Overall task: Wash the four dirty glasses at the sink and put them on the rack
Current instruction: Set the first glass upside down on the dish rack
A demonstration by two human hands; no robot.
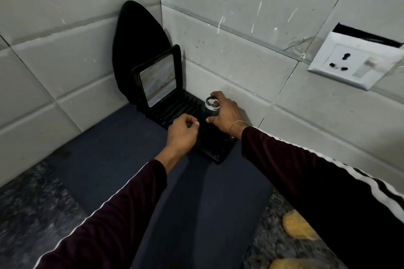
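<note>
A clear glass stands upside down on the black rack in the tiled corner. My right hand grips the glass, fingers curled round its side and thick base. My left hand hovers over the rack's slotted part, just left of the glass, fingers curled, and I see nothing held in it. No other glasses show in this view.
A black-framed tray stands upright in the rack's slots, with a black oval board leaning in the corner behind it. A dark mat covers the granite counter. A wall socket is at right. Yellow sponges lie bottom right.
</note>
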